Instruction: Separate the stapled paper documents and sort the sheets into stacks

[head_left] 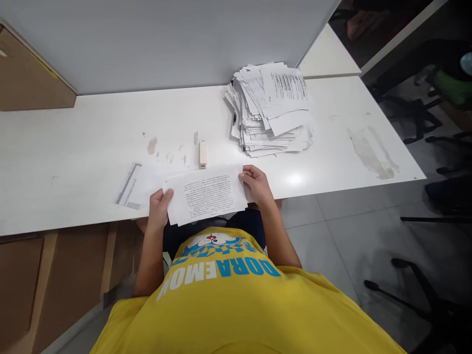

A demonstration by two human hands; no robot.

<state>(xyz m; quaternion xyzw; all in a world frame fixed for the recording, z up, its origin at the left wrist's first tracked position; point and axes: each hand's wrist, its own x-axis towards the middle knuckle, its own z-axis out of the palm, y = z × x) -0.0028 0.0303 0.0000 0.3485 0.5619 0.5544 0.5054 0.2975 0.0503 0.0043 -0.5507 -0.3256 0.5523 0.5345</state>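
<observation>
- A printed sheet [206, 195] is held at its short edges by the left hand [159, 209] and right hand [257, 184].
- A stapler [202, 153] and paper pile [271, 109] are seen on the desk [73, 157].

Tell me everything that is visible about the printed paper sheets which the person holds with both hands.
The white printed paper sheets form a thin bundle, covered with dense small black text in a block. They lie nearly flat, slightly rotated, over the near edge of the white desk. The left hand grips the left end and the right hand grips the right end, thumbs on top. Beneath them, to the left, another printed sheet rests on the desk.
</observation>
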